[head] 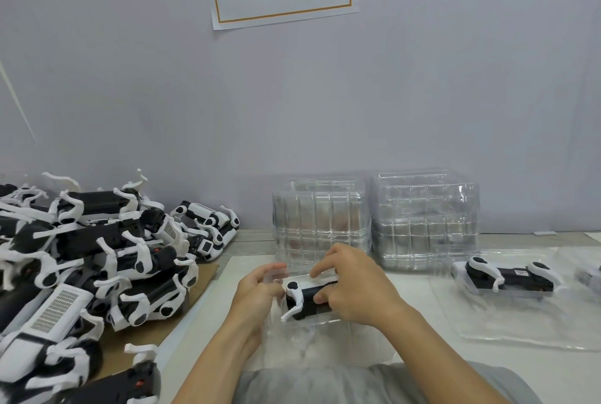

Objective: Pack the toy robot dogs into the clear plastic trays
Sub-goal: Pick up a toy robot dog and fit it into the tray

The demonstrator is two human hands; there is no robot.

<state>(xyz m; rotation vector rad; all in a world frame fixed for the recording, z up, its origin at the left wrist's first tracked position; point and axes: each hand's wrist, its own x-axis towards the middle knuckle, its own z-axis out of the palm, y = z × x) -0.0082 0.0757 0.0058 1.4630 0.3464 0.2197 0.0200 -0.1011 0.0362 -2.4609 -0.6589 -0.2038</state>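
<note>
Over on the left a heap of black-and-white plastic toy robot dogs (97, 260) lies tangled on a sheet of brown cardboard (201, 283), their hard glossy bodies boxy and dark, their white legs thin, curved and hooked through one another, some showing a perforated white panel. In front of the person, the left hand (257, 293) curls round the near-left edge of a thin clear plastic tray (305, 335) that rests on the pale tabletop (406, 293), steadying it. The right hand (351, 286) is clamped on one folded black-and-white toy dog (309, 298), thumb on its near side and fingers over the top, pressing it down into the tray's moulded pocket. To my eye the dog is being seated, and the way to do it well is to keep the white legs folded flat against the body so they drop into the recesses, press evenly rather than at one end, and hold the flimsy tray from buckling or sliding. Behind the hands stand two tall stacks of empty clear ribbed trays (374, 224), shiny and ridged in a grid, side by side against the grey wall. Further right another clear tray (520, 322) already holds a packed dog (507, 277) lying on its side, and a blurred further one just shows at the edge.
</note>
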